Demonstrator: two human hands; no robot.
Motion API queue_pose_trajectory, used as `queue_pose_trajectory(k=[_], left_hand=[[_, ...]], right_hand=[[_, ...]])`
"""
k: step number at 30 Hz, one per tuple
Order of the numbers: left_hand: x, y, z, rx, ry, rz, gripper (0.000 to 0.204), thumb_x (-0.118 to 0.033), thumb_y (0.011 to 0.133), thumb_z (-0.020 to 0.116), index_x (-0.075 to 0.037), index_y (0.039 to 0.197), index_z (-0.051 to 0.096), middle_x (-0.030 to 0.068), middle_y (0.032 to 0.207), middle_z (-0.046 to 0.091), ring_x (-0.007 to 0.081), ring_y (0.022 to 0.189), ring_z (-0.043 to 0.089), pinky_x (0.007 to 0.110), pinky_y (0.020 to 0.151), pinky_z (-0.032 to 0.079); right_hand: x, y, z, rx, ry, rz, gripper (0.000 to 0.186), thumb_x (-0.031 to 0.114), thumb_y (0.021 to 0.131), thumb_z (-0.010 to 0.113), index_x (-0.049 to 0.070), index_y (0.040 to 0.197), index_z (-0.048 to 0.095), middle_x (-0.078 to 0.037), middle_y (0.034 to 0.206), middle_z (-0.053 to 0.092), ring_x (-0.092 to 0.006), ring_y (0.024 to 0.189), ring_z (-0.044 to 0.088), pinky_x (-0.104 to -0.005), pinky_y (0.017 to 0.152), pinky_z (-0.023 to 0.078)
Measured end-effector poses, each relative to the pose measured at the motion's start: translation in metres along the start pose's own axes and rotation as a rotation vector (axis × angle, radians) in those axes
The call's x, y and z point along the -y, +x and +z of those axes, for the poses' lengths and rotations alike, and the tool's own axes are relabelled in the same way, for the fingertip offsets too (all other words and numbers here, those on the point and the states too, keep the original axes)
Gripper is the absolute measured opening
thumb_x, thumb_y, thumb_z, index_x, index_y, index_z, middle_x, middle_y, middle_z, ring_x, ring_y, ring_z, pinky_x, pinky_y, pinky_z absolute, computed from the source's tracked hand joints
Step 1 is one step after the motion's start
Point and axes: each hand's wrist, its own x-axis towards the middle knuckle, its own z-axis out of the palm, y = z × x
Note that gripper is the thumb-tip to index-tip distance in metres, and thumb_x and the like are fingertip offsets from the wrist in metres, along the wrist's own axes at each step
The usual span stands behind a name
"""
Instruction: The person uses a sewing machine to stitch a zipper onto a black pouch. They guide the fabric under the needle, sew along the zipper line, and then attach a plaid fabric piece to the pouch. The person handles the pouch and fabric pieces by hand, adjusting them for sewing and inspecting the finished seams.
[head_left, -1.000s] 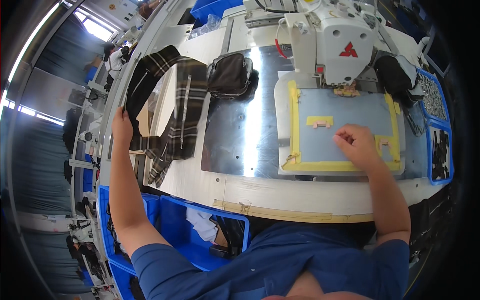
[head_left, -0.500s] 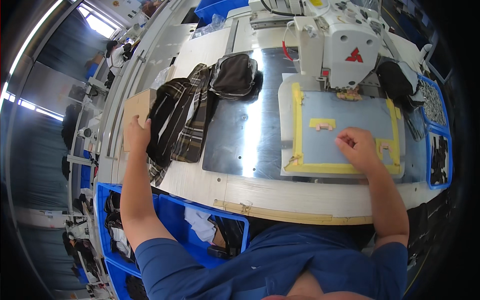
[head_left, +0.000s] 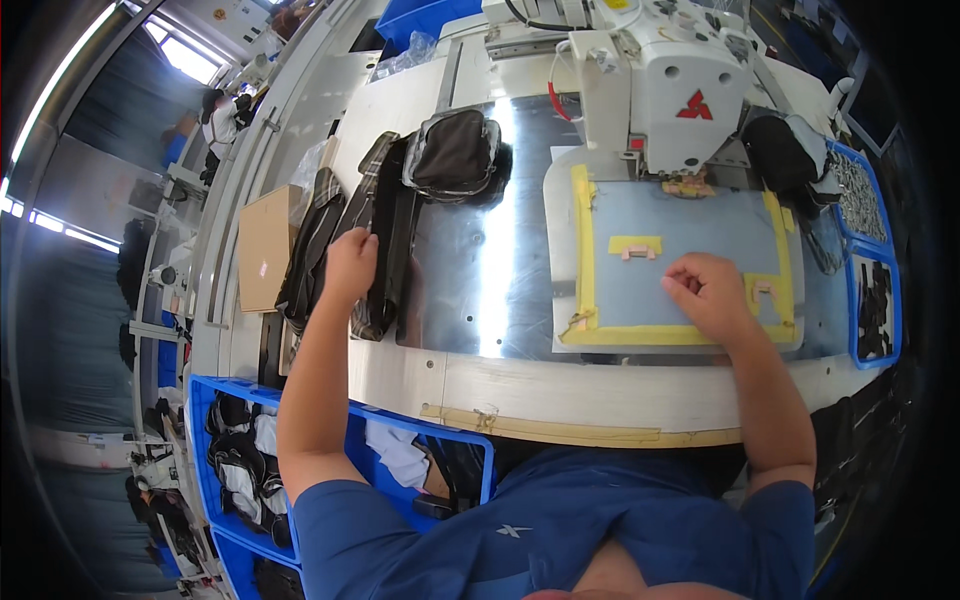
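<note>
My left hand (head_left: 352,264) is closed on a black-and-brown plaid fabric piece (head_left: 372,312), pinching its left edge on the table. A second dark plaid piece (head_left: 308,260) lies just left of it, with a gap between the two. Beyond, at the right of the held piece, sits a small black pouch (head_left: 453,150) with greyish edges. My right hand (head_left: 708,296) rests over a grey sheet template (head_left: 690,225) edged in yellow tape. Its fingers are curled in, and nothing shows in them. Small pinkish blocks (head_left: 638,252) are fixed on the template.
A white sewing machine head (head_left: 690,90) stands over the template's far edge. At the right are another black pouch (head_left: 778,152) and blue trays of small parts (head_left: 851,305). A cardboard box (head_left: 262,250) stands at left; blue bins (head_left: 205,470) sit below the table's front.
My left hand has moved right from the pile's outer edge onto the right plaid piece. The plaid pieces now lie apart. My right hand keeps its place over the template.
</note>
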Motion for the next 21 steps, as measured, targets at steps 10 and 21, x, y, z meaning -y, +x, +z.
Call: queue_pose_trajectory(k=[10,21], left_hand=[[0.09,-0.02,-0.016,0.003,-0.189,-0.289,0.023,-0.022,0.099,0.073,-0.002,0.109,0.076,0.0128,0.105,0.078,0.0234,0.098,0.071,0.035,0.094,0.053],[0.062,-0.011,0.007,0.035,0.233,-0.101,0.036,-0.032,0.093,0.081,-0.004,0.114,0.073,0.0171,0.105,0.074,0.0399,0.101,0.07,0.047,0.092,0.056]], right_hand=[[0.009,0.003,-0.003,0.062,0.013,0.025,0.011,0.012,0.091,0.079,0.003,0.094,0.076,-0.005,0.076,0.069,-0.0154,0.064,0.06,-0.0316,0.062,0.05],[0.009,0.002,-0.002,0.049,-0.027,0.063,0.011,0.013,0.091,0.08,0.004,0.095,0.076,-0.006,0.079,0.07,-0.0153,0.065,0.061,-0.0313,0.062,0.051]])
